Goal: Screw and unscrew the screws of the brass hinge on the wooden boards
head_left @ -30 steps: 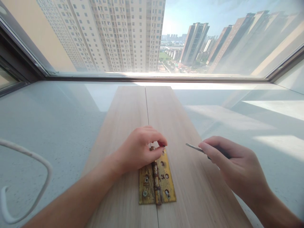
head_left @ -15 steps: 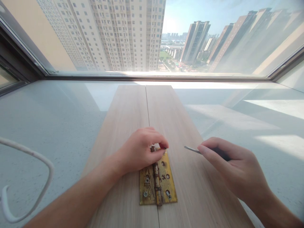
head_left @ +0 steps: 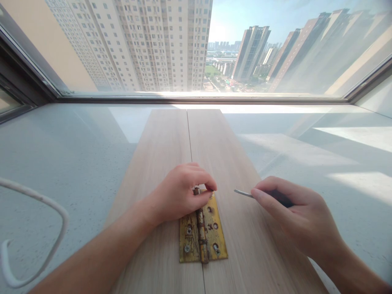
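Observation:
A worn brass-coloured hinge [head_left: 221, 239] with rust spots lies open across the seam between two pale wooden boards [head_left: 162, 139]. Screws sit in some of its holes, two on the left leaf and one at the lower right. Over the hinge's far end is my left hand [head_left: 186, 192], thumb and forefinger pinched at the upper right corner; a tiny dark bit shows between the tips, too small to name. My right hand [head_left: 294, 208] grips a screwdriver [head_left: 244, 193] by its dark handle. Its metal tip points left, above the right board, apart from the hinge.
The boards rest on a pale speckled sill [head_left: 88, 163] below a large window with a dark frame [head_left: 196, 101]. A white cable [head_left: 58, 210] curves at the left edge. High-rise buildings stand outside.
The screwdriver and my right hand have moved slightly left, towards the hinge. My left hand keeps its pinch at the same corner.

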Action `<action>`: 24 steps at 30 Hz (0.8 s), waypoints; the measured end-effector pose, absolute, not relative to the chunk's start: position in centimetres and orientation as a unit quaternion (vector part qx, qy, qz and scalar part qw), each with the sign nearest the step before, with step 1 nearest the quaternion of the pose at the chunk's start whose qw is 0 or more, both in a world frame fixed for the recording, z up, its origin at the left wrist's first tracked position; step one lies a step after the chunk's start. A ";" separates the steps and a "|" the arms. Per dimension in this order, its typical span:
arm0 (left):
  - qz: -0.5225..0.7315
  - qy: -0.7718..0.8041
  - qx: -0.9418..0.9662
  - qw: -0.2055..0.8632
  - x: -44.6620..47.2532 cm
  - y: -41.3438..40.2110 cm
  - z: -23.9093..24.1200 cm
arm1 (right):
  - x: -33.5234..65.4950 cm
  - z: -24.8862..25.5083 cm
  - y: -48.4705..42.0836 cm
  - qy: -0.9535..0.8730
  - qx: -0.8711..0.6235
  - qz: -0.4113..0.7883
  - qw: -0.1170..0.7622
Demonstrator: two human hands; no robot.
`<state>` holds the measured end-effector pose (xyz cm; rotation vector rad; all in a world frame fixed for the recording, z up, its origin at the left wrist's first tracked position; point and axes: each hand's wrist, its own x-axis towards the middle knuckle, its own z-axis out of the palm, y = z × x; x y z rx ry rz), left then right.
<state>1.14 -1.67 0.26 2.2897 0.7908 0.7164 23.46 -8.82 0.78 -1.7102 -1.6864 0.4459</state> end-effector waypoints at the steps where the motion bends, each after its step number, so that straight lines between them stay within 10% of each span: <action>1: 0.269 0.297 0.865 0.302 1.1 -1.7 0.3 | 23.4 0.8 -8.8 -0.648 -0.658 0.173 0.342; 24: 0.271 0.287 0.868 0.300 1.2 -1.7 0.3 | 23.3 0.8 -8.8 -0.653 -0.652 0.198 0.331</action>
